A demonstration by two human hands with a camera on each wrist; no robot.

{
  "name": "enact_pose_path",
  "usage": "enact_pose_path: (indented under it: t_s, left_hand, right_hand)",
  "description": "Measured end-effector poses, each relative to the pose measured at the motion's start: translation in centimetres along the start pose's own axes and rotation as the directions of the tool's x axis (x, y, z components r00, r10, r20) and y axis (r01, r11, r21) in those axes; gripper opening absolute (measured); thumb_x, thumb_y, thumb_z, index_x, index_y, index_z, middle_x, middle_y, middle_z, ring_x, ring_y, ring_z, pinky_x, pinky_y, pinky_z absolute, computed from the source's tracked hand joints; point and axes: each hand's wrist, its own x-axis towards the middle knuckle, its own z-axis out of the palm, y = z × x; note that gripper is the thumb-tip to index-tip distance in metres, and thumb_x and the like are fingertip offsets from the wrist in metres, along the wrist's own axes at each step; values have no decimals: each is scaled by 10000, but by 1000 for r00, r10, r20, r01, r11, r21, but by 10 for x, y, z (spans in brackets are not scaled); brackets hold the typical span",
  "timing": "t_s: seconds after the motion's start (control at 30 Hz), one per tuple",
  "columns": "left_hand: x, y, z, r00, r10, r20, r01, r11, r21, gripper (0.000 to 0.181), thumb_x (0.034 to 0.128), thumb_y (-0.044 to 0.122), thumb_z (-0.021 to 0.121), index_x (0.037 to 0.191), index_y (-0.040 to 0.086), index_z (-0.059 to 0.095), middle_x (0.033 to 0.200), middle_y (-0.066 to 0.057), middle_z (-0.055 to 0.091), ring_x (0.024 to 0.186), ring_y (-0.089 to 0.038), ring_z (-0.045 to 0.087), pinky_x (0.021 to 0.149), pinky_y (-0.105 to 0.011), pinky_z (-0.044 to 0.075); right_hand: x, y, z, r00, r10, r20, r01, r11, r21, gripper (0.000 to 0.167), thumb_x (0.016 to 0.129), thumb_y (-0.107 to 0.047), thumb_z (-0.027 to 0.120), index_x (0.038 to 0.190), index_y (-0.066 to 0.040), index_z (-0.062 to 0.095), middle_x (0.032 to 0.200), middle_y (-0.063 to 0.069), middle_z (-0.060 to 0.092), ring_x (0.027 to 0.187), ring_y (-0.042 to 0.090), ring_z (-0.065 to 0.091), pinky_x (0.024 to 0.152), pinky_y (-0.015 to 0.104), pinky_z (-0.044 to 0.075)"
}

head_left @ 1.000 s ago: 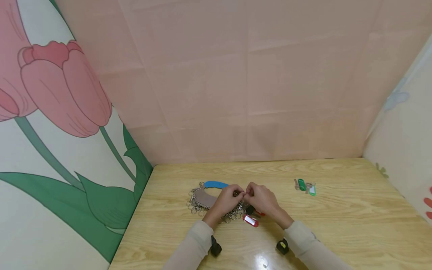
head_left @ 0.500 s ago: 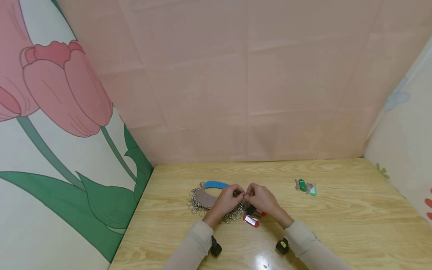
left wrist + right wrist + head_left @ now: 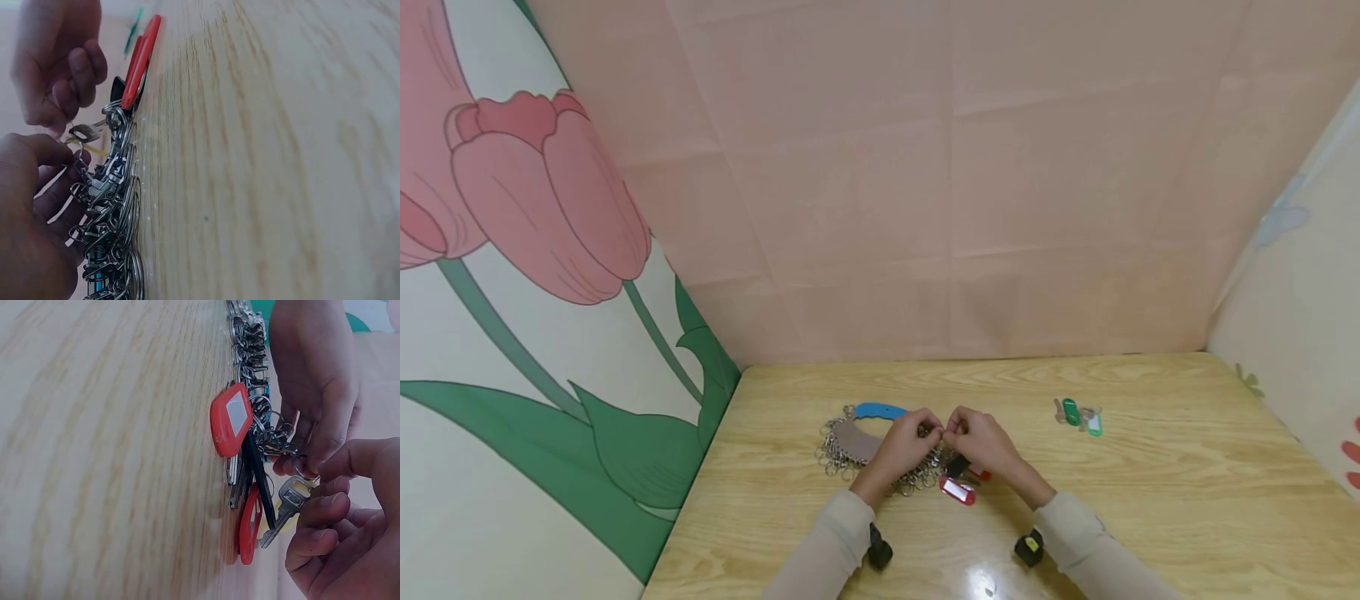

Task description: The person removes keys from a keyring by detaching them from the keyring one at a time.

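Note:
My left hand (image 3: 904,450) and right hand (image 3: 985,442) meet fingertip to fingertip at the right end of a curved key holder (image 3: 852,440), which has a blue handle (image 3: 880,410) and many metal clips and rings. Both hands pinch a small key ring (image 3: 305,469) in the right wrist view. A silver key (image 3: 291,499) and a yellow tag (image 3: 289,520) hang by that ring, against the right hand's fingers. Close by, red key tags (image 3: 231,420) and a black tag (image 3: 257,475) hang with other keys on the holder. The fingers partly hide the ring.
Farther right on the wooden table (image 3: 1187,467) lie keys with a dark green tag (image 3: 1071,412) and a light green tag (image 3: 1095,423). A pink cloth wall (image 3: 955,208) rises behind the table, and a tulip-patterned wall (image 3: 550,200) stands at the left.
Both hands stay nearly in place at the ring. The right wrist has turned very slightly; the key holder and the green-tagged keys have not moved.

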Motion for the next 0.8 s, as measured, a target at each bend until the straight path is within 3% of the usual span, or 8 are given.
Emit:
enact_pose_path:
  t_s: [0.8]
  left_hand:
    - [-2, -3, -1, 1000, 17, 17, -17, 1000, -8, 101, 1074, 167, 646, 1059, 139, 742, 1004, 8, 745, 855, -11, 611, 773, -224, 535]
  right_hand:
    - [-1, 2, 1, 999, 5, 34, -4, 1000, -2, 98, 923, -157, 738, 895, -105, 660, 707, -15, 586, 616, 121, 531, 542, 258, 413]
